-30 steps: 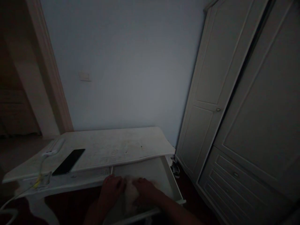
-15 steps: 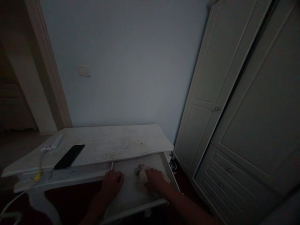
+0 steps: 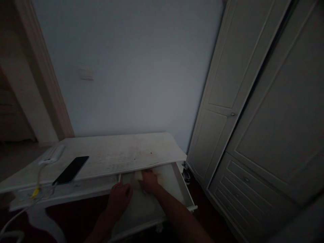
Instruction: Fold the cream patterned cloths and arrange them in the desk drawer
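Note:
A pulled-out white drawer (image 3: 141, 211) sits under the top of a white table (image 3: 106, 148). My left hand (image 3: 120, 195) is closed over the drawer's left side wall, fingers curled. Deep in the drawer, near the table's front edge, my right hand (image 3: 150, 182) presses a pale cloth (image 3: 138, 175) against the drawer bottom. Much of the cloth is hidden under the fingers. Faint brownish marks show on the drawer bottom to the right of that hand.
On the table's left lie a dark phone (image 3: 71, 170) and a white power strip (image 3: 52, 154) with a cable hanging over the front. A white wardrobe (image 3: 215, 135) stands close on the right. Shoes (image 3: 186, 176) sit on the floor between drawer and wardrobe.
My right hand has moved with the cloth from the drawer's right-middle area to the left and farther back. My left hand stays at the drawer's left side. The view has shifted slightly.

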Demonstrator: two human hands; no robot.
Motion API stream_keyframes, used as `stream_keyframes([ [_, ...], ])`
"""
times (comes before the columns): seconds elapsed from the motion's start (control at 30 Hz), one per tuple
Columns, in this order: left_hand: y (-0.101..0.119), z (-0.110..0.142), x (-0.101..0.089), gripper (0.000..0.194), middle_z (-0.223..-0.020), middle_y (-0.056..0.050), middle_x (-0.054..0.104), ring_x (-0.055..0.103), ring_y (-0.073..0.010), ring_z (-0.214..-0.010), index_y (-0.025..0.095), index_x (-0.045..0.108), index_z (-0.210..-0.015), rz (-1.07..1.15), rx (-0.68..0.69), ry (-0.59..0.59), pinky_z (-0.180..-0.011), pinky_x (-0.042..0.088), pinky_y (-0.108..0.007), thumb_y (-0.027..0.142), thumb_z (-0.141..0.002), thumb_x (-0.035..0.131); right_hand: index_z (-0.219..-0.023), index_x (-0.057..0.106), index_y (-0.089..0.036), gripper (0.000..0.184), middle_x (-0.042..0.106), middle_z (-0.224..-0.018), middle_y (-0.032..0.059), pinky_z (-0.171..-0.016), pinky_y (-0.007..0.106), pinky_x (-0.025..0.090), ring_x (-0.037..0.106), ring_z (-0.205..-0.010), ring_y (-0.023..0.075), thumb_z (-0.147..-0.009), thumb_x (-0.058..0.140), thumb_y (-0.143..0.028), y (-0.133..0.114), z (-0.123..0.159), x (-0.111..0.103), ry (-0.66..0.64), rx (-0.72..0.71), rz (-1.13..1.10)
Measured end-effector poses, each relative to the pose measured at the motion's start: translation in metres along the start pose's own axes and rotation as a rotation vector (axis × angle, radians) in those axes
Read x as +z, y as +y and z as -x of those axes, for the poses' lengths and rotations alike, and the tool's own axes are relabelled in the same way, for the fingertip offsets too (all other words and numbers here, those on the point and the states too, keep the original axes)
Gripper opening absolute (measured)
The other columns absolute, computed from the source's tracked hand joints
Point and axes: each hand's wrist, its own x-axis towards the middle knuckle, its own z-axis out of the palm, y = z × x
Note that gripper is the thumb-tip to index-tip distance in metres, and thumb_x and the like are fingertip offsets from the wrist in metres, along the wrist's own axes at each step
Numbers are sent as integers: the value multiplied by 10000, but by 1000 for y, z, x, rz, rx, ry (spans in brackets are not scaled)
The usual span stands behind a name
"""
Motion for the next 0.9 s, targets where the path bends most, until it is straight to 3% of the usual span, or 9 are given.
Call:
stream_keyframes([
  [0.1, -3, 1, 2, 330, -844, -7, 812, 760, -216, -809, 272, 687, -852, 25, 21, 35, -1000, 474, -434, 322, -1044, 423, -1288, 681, -202, 457, 710, -1328, 172, -937, 479, 593, 684, -1196, 358, -874, 723, -392, -34, -5, 13, -73, -171, 25],
  [0.2, -5, 3, 6, 324, -886, -9, 829, 772, -223, -856, 282, 719, -915, 30, 23, 63, -1018, 475, -436, 327, -1040, 423, -1211, 729, -192, 417, 727, -1287, 170, -914, 481, 612, 712, -1131, 364, -836, 768, -371, -47, -3, 23, -135, -313, 54],
  [0.33, -4, 2, 7, 331, -832, 6, 815, 764, -211, -822, 279, 702, -834, 41, -2, 19, -1039, 468, -440, 328, -1031, 440, -1293, 703, -194, 568, 730, -1319, 161, -937, 464, 610, 726, -1128, 362, -774, 841, -380, -30, 11, 34, -222, -473, 101],
  [0.47, -1, 1, 5, 308, -700, 25, 758, 735, -192, -719, 272, 643, -731, 47, 1, -30, -1029, 473, -441, 286, -984, 468, -1288, 715, -259, 515, 758, -1290, 93, -876, 383, 604, 750, -1092, 320, -799, 812, -389, -5, 31, 35, -361, -641, 101],
  [0.6, 4, 1, 3, 342, -675, 30, 731, 728, -195, -699, 265, 622, -729, 44, -4, 10, -1046, 468, -467, 292, -1020, 444, -1195, 771, -259, 428, 791, -1097, 55, -765, 327, 591, 770, -974, 291, -804, 797, -433, 22, 51, 14, -476, -492, 53],
  [0.7, 5, 2, 3, 350, -685, 30, 729, 724, -190, -712, 266, 615, -738, 27, 4, 25, -1056, 468, -455, 284, -1035, 431, -1183, 785, -280, 431, 770, -1114, 61, -807, 352, 598, 762, -1011, 303, -791, 805, -458, 46, 65, -11, -476, -323, 26],
  [0.8, 2, 2, 5, 339, -705, 32, 738, 728, -190, -726, 268, 626, -753, 19, 10, 22, -1049, 470, -448, 288, -1038, 442, -1343, 712, -277, 598, 697, -1323, 142, -920, 468, 593, 720, -1143, 378, -776, 823, -432, 65, 81, -35, -325, -126, 40],
  [0.9, -2, 4, 10, 351, -736, 28, 762, 738, -197, -724, 269, 642, -766, 24, 17, 27, -1044, 469, -458, 316, -1050, 441, -1623, 428, -272, 867, 500, -1581, 237, -1014, 561, 548, 621, -1317, 441, -832, 774, -350, 75, 97, -47, -122, 98, 40],
])
